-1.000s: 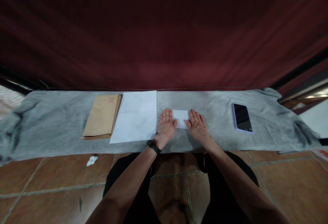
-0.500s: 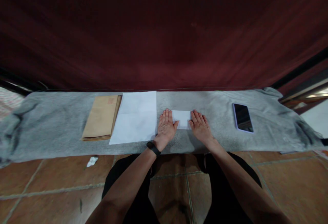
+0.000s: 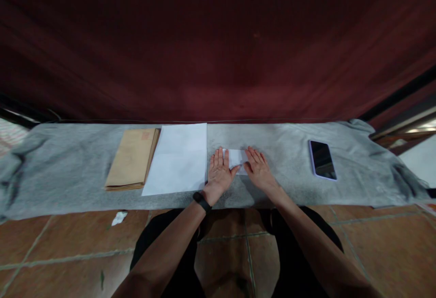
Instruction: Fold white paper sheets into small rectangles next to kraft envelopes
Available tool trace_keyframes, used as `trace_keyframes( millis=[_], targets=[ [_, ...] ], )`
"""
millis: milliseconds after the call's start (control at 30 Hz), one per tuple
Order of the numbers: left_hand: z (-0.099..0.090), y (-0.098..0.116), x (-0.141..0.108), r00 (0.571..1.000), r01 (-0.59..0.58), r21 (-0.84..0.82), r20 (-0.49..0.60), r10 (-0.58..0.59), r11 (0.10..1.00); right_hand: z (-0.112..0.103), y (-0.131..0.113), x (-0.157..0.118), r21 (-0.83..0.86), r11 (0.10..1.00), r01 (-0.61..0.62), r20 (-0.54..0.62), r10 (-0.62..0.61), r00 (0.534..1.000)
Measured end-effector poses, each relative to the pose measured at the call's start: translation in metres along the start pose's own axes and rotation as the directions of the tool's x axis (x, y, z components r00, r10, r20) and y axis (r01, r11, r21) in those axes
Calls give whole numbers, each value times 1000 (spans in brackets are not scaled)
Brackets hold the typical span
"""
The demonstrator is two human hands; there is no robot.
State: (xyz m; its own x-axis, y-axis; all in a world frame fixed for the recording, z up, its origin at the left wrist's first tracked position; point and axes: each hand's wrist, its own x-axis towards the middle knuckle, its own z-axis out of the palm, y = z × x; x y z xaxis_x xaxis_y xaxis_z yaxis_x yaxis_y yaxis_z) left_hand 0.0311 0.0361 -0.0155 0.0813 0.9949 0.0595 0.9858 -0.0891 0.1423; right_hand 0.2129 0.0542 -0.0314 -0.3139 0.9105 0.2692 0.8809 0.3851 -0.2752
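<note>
A small folded white paper (image 3: 235, 156) lies on the grey cloth (image 3: 286, 152) in front of me. On its left end my left hand (image 3: 220, 171) rests palm down, fingers stretched and thumb pointing inward. My right hand (image 3: 259, 168) lies flat over the paper's right part, its fingers extended. Both thumbs come close together near the paper's lower edge. Left of my left hand are larger white sheets (image 3: 179, 159). The parts of the small paper under my palms are hidden.
A stack of brown envelopes (image 3: 131, 159) lies left of the white sheets. A phone (image 3: 323, 160) with a purple edge rests on the right. Behind the cloth-covered surface hangs a dark red cloth (image 3: 218, 62). A white scrap (image 3: 119, 217) is on the tiled floor.
My right hand has moved left over the small paper, closer to my left hand. My left hand stays at the left end. The whole view has shifted slightly.
</note>
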Motion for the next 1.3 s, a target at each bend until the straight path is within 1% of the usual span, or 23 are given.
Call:
trace_keyframes(
  millis=[67,167,333,400,467,567,633,733,800,900,967,1067,1133,1200,1300],
  targets=[
    [1,0,0,1000,-2,2,-16,2,1000,3,-1,5,21,1000,15,7,-16,1000],
    [1,1,-1,1000,-4,7,-27,4,1000,4,0,13,36,999,3,15,-3,1000],
    [0,2,-2,999,2,-21,-43,-3,1000,3,-3,19,-10,1000,-7,20,7,1000],
    [-1,3,-3,998,-5,-32,-60,3,999,3,-9,18,-28,1000,-9,6,9,1000],
    [-1,3,-4,997,-45,-36,-71,42,998,4,-17,15,-22,1000,4,7,-4,1000],
    [0,2,-4,992,-116,-45,-49,114,992,6,-27,7,2,998,63,51,-63,997],
    [1,1,-4,991,-128,-50,-32,126,991,8,-28,1,-15,997,80,61,-79,995],
    [1,1,-5,994,-110,-52,-31,109,993,8,-23,-7,-68,995,78,31,-76,997],
    [-1,2,-5,996,-77,-48,-39,75,996,7,-16,-11,-93,993,78,6,-78,997],
    [-5,4,-7,999,-18,-43,-42,17,999,6,-8,-14,-116,992,59,-20,-61,998],
    [-10,6,-7,999,1,-53,-33,-3,999,5,-5,-15,-124,991,48,-25,-51,998],
    [-17,7,-5,1000,25,-111,-15,-27,993,5,-4,-16,-126,991,39,-24,-42,999],
    [-20,3,-1,998,44,-192,-24,-50,980,6,-5,-16,-120,992,32,-23,-35,999],
    [-20,-3,6,996,63,-305,-46,-81,950,6,-6,-16,-111,994,22,-21,-25,999],
    [-13,-16,18,986,78,-473,-91,-137,878,5,-6,-15,-98,995,10,-17,-12,1000]
  ],
)
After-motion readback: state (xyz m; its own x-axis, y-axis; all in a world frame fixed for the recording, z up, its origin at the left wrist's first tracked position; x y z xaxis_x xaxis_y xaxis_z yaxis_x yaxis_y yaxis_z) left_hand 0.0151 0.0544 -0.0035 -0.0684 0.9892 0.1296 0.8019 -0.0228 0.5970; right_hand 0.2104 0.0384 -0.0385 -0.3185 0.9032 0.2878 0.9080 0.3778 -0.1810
